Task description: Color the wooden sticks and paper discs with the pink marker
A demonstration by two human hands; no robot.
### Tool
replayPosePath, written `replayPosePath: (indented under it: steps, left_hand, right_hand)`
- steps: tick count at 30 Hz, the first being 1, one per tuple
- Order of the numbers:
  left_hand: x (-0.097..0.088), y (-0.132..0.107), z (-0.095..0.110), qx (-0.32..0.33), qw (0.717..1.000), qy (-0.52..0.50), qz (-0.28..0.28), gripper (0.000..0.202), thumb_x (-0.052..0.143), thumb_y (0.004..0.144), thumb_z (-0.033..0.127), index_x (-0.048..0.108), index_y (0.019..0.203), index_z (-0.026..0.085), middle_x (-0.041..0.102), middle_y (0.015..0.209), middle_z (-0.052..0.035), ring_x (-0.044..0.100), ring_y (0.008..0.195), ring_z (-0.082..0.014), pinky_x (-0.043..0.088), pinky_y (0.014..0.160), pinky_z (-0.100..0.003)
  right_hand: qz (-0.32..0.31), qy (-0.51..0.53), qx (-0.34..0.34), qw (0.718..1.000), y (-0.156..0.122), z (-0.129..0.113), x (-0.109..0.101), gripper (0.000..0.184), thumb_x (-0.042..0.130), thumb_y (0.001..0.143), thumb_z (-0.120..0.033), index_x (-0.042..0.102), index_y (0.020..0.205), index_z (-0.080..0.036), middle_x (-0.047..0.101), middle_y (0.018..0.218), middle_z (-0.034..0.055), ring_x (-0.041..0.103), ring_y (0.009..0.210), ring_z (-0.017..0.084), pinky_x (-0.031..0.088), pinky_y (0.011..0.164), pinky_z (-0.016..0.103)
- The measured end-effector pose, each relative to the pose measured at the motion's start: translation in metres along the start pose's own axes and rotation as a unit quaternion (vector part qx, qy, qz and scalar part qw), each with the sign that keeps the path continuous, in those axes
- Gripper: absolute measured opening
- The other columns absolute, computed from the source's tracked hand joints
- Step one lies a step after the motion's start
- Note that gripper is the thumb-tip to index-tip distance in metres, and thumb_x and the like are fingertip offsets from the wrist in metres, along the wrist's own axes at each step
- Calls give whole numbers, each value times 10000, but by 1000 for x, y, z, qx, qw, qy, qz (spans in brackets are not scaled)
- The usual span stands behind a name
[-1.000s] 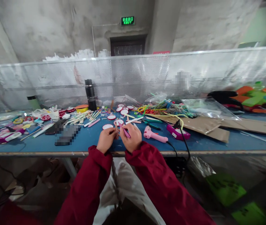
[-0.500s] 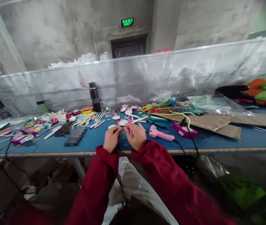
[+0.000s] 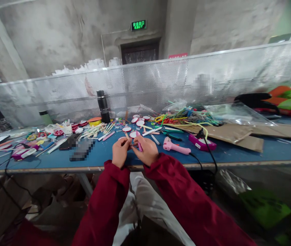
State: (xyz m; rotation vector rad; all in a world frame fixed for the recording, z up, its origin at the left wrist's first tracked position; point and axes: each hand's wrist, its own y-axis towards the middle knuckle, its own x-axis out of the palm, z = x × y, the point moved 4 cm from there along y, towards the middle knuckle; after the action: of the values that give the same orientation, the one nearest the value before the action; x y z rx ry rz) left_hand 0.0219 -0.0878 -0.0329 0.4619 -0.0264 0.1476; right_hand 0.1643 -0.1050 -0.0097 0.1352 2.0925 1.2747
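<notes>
Close together above the table's front edge, both hands work with bent fingers. My left hand (image 3: 120, 152) is closed on a thin tan stick (image 3: 126, 135) that pokes up past the fingertips. My right hand (image 3: 148, 150) is wrapped round a slim pink-purple tool (image 3: 140, 147), its kind unclear. The fingertips of the two hands nearly meet, and whatever lies between them is too small to make out. Just beyond them are round white discs with red rims (image 3: 126, 129). A pink glue gun (image 3: 176, 147) lies right of my right hand.
Pliers (image 3: 172, 135), a purple box with a cable (image 3: 202, 142) and cardboard (image 3: 230, 133) lie to the right. A black flask (image 3: 102, 106) stands behind. Leftward are pale sticks (image 3: 95, 130) and a blurred dark slab (image 3: 82, 149). A perforated metal screen (image 3: 148, 82) bounds the table.
The pink-purple tool has tipped lower in my right hand, with less of it showing above the fingers. My left hand has shifted slightly left, and the tan stick now leans left.
</notes>
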Motion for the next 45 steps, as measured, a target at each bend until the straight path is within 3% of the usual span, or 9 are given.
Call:
replayPosePath:
  steps: [7,16,21,28,35,39,42,45]
  left_hand:
    - [1,1,-3,0,999,41,-30,314,646,821,455,708,735,159,602,675,-8,503,614,-120,414,591,-231]
    - [5,-2,2,0,994,83,-75,312,613,851,456,694,780,164,606,681,-2,542,627,-128,431,597,-231]
    - [3,-1,0,23,994,88,-58,304,592,874,435,658,745,168,583,646,6,524,609,-122,423,593,-231]
    - [4,-3,2,13,998,39,-37,297,499,924,437,606,816,183,593,696,12,525,524,-106,423,522,-235]
    - [6,-1,-3,-7,999,-10,-43,189,617,836,366,633,846,178,615,729,7,568,632,-122,480,648,-250]
    - [-1,4,-3,16,997,72,-15,195,597,847,332,660,741,180,605,708,-9,540,663,-135,430,641,-245]
    - [-11,4,10,82,979,184,32,177,639,831,296,706,702,195,639,781,-39,563,763,-165,424,707,-262]
    - [-15,1,24,116,962,247,29,166,634,853,273,740,743,207,667,784,-52,575,764,-176,412,726,-276]
  right_hand:
    - [-21,-17,5,1000,0,2,0,135,631,855,-208,612,980,-254,733,797,9,693,772,197,475,690,299]
    - [22,-4,1,1000,-1,5,-1,118,640,858,-191,616,952,-258,731,762,-8,702,740,194,486,655,299]
    - [48,-19,-6,999,-1,2,-5,81,593,913,-260,627,985,-249,740,805,24,705,765,214,504,688,324]
    - [71,16,-7,997,-2,-1,-12,205,499,999,-328,649,1089,-223,756,864,52,715,799,211,526,732,327]
    - [98,67,-39,992,-1,-2,-16,230,528,990,-336,715,1085,-239,773,1012,62,719,924,212,553,820,345]
    - [126,96,-51,986,11,-2,-17,221,522,986,-296,724,1059,-240,769,1023,67,714,951,220,555,867,372]
    - [149,84,-60,983,25,-5,-19,235,526,969,-268,713,1109,-240,756,1044,81,698,972,238,545,909,411]
    - [160,72,-74,982,40,-10,-19,257,529,947,-252,702,1136,-244,729,974,89,676,934,247,551,876,420]
